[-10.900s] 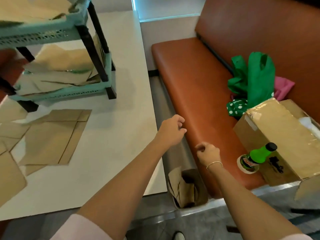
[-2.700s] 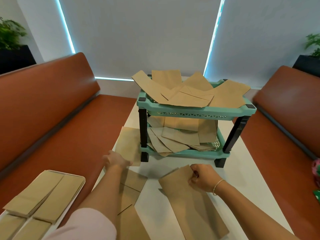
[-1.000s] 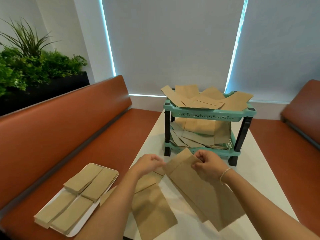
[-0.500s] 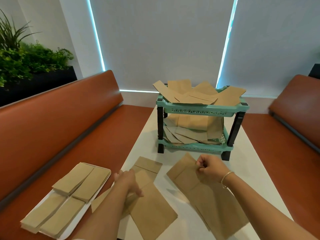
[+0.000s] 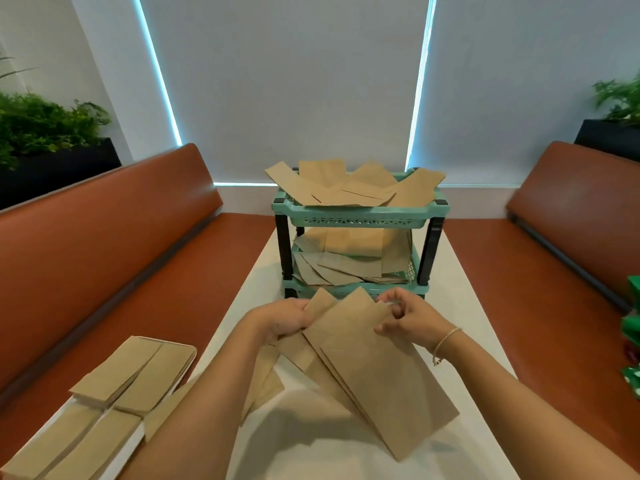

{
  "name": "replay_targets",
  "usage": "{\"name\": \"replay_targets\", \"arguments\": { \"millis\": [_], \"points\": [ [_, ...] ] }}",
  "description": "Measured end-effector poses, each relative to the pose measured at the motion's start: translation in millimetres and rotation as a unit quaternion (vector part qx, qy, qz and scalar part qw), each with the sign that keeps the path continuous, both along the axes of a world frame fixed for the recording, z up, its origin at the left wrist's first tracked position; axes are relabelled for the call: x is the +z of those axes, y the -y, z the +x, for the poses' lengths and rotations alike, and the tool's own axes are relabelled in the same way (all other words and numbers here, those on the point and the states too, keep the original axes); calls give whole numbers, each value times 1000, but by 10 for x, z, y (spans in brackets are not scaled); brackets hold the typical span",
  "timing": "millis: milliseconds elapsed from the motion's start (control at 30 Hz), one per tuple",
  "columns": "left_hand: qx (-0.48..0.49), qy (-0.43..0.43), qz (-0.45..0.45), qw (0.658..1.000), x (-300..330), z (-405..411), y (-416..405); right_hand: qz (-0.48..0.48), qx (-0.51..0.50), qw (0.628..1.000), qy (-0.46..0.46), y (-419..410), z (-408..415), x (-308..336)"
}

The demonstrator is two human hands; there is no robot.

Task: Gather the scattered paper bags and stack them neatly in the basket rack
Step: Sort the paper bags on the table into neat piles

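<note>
Both hands hold a small bunch of flat brown paper bags (image 5: 374,365) lifted above the white table (image 5: 460,327), just in front of the rack. My left hand (image 5: 282,320) grips the bunch's upper left edge. My right hand (image 5: 410,315) pinches its upper right corner. The teal two-tier basket rack (image 5: 353,218) stands at the table's far end, with loose bags (image 5: 349,187) strewn across its top tier and more bags (image 5: 349,263) in the lower tier. Another bag (image 5: 266,379) lies on the table under my left forearm.
A white tray (image 5: 128,452) with stacks of paper bags sits on the left orange bench (image 5: 145,306). A second orange bench (image 5: 540,299) runs along the right, with green bags (image 5: 632,358) at its edge. Planters stand behind both backrests.
My left hand has come up off the table bags and joined the right on the bunch. The bunch has risen off the table, closer to the rack.
</note>
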State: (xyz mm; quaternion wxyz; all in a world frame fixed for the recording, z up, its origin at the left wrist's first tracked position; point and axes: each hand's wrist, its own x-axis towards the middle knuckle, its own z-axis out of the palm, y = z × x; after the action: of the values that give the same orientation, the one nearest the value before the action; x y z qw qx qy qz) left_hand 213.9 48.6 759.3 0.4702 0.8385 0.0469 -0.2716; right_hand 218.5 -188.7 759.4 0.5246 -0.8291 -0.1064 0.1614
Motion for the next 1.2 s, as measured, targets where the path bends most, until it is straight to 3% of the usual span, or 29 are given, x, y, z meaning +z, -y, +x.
{"name": "replay_targets", "arguments": {
  "millis": [133, 300, 400, 533, 767, 1200],
  "points": [
    [-25, -5, -56, 998, 89, 21, 690, -22, -15, 1000, 11, 412, -28, 60],
    [-60, 35, -27, 997, 102, 14, 1600, -136, -31, 990, 32, 1098, -101, 65],
    [-86, 102, 31, 991, 75, 13, 2144, -229, -81, 969, 42, 1607, -139, -20],
    [-63, 116, -29, 991, -71, -3, 2894, -278, -168, 943, 65, 2328, -315, -188],
    [-51, 148, -28, 987, -555, -104, 3839, -285, -331, 900, -3, 3411, -798, -924],
    [-57, 190, 46, 979, -1006, -176, 4144, -228, -357, 890, -172, 3480, -1183, -2484]
  ]
}}
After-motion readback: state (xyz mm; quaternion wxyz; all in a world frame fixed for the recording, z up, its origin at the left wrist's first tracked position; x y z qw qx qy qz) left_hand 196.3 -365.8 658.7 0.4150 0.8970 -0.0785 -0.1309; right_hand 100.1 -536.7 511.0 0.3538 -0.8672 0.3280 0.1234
